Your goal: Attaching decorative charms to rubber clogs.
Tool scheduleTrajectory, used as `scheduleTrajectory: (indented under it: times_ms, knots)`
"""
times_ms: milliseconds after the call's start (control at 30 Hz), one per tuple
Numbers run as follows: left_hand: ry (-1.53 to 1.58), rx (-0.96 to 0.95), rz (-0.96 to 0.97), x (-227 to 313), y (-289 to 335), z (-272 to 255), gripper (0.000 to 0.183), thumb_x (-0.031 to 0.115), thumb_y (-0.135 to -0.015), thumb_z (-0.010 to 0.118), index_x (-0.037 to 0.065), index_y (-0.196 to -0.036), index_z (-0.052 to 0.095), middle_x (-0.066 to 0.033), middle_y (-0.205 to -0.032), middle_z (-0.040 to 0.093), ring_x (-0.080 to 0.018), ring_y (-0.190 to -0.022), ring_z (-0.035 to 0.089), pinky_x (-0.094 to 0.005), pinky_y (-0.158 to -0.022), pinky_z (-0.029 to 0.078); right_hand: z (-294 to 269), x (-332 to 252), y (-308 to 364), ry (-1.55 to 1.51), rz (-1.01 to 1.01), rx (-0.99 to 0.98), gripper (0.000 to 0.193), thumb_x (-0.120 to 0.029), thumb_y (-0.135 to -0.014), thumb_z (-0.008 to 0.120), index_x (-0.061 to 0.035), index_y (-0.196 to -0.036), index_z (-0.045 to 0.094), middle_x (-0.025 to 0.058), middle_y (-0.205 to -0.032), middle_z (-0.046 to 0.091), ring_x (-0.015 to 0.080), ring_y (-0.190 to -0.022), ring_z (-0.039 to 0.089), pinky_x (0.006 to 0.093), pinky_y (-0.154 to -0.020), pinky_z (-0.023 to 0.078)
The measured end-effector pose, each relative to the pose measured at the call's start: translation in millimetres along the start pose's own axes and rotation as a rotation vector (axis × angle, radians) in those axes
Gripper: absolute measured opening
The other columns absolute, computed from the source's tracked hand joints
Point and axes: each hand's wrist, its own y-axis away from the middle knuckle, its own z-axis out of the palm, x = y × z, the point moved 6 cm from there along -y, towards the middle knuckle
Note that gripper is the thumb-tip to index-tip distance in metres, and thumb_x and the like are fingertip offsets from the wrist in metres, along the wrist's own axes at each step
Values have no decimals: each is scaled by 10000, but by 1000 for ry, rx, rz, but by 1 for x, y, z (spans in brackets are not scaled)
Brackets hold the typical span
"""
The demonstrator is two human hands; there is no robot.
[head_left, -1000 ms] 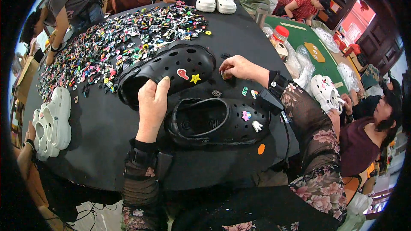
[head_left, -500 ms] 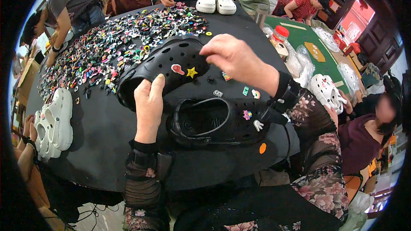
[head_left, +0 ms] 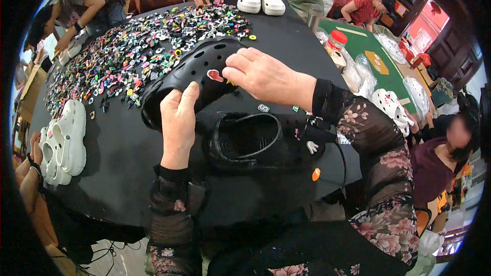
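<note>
A black clog point(head_left: 204, 59) with round holes is tilted up above the table, held at its heel side by my left hand point(head_left: 178, 122), thumb on top. My right hand point(head_left: 263, 74) bends its fingers together at the clog's toe, over a yellow star charm point(head_left: 231, 83) that is mostly covered. Whatever the right fingertips pinch is hidden. A red drumstick-shaped charm point(head_left: 215, 75) sits in the clog beside them. Nearer me lies a second black clog point(head_left: 235, 163), with a white letter charm point(head_left: 312, 147) on its toe. By it lies an orange charm point(head_left: 316, 174).
A wide heap of colourful shoe charms point(head_left: 153, 53) covers the far left of the black table. White clogs point(head_left: 71, 138) stand at the left edge, others point(head_left: 249, 1) at the far side. A red-lidded jar point(head_left: 337, 37) stands at right. Several people work around.
My right hand has moved left and slightly down along the clog's toe, now covering the yellow star. My left hand keeps its hold on the clog.
</note>
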Motion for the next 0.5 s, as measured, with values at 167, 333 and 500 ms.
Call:
scheduleTrajectory:
  times_ms: [167,333,500]
  knots:
    - [-36,-20,-10,-1,1,5,336,159,-922,630,33,-639,499,68,-657,490,-21,-613,372,-233,-519,293,8,-1,-2,-73,38,-163,144,-144,-877,543,-28,-949,587,88,-863,564,248,-856,579,356,-751,484]
    - [-101,-44,-35,-7,2,7,376,143,-911,641,41,-600,457,71,-615,462,-23,-581,352,-243,-486,277,17,-8,4,-58,3,-198,175,-118,-865,538,0,-982,592,90,-844,591,239,-826,596,349,-742,498]
    - [-158,-51,-53,-3,6,11,384,142,-907,640,66,-589,439,78,-613,446,-19,-582,340,-244,-493,266,16,-10,6,-46,-29,-186,126,-115,-849,536,-15,-910,584,82,-826,588,233,-799,597,344,-729,502]
